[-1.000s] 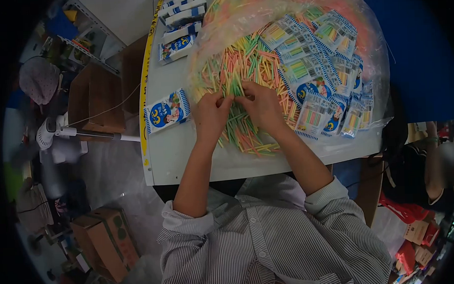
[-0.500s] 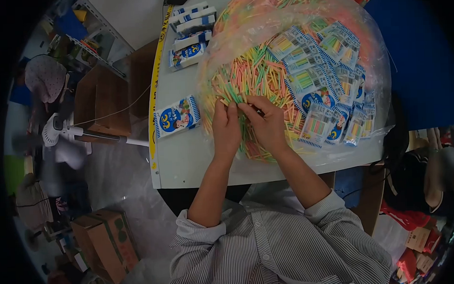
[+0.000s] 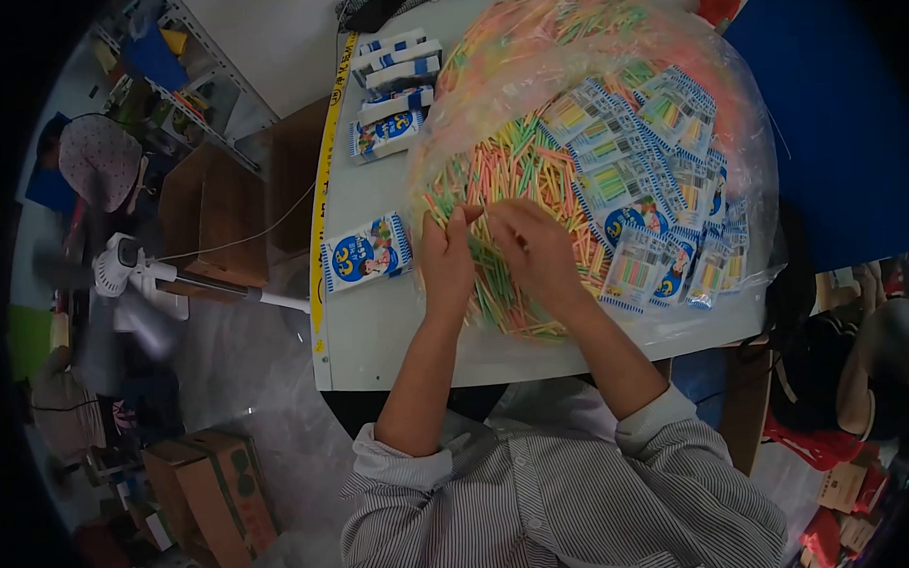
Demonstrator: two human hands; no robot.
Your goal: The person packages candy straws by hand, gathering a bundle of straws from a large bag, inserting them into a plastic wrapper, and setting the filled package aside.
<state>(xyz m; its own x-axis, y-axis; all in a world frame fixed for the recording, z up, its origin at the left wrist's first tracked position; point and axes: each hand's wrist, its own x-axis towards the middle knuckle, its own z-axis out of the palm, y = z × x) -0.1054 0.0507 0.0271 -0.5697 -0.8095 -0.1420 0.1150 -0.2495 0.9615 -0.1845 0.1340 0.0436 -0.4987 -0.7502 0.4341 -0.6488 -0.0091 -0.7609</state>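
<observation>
Thin pastel sticks [image 3: 530, 161] in pink, green and yellow lie heaped in a large clear plastic bag [image 3: 488, 103] on the table. Over the near left side of this heap, my left hand [image 3: 447, 264] is closed, thumb up, with a few sticks at its fingertips, partly hidden. My right hand [image 3: 536, 256] is beside it, fingers bent and thumb near the index finger; what they pinch is too small to make out. To the right, several flat printed packets [image 3: 622, 193] with sticks inside lie on the bag. A blue and white packet [image 3: 366, 252] lies left of my left hand.
Several white and blue packs [image 3: 395, 71] stand in a row at the back left of the table [image 3: 376, 337]. A fan [image 3: 124, 268] is off its left edge. Cardboard boxes [image 3: 207, 493] sit on the floor. Another person [image 3: 858, 370] is at the right.
Both hands were together around a bunch of sticks. The right hand's fingers have since come off the bunch and curled. The view has shifted slightly, so the table appears lower.
</observation>
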